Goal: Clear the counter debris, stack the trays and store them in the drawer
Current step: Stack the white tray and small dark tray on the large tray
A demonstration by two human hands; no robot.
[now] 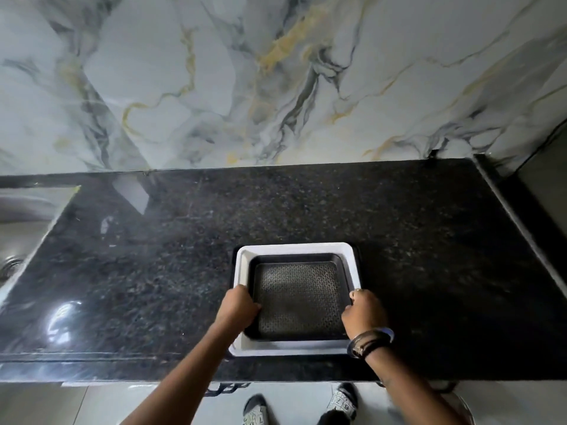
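Note:
A black tray (299, 299) with a patterned base sits nested inside a larger white tray (294, 249) on the black granite counter (184, 256), near its front edge. A dark edge shows under the white tray's far side, perhaps a third tray. My left hand (237, 308) grips the stack's left rim, fingers curled over the black tray's edge. My right hand (363, 312) holds the right rim the same way; a watch and bangle are on that wrist.
A steel sink (18, 228) lies at the left end of the counter. The marble-patterned wall (276, 87) rises behind. The counter's right edge (521, 228) drops off beside a dark gap. My feet (343, 400) and the floor show below the front edge.

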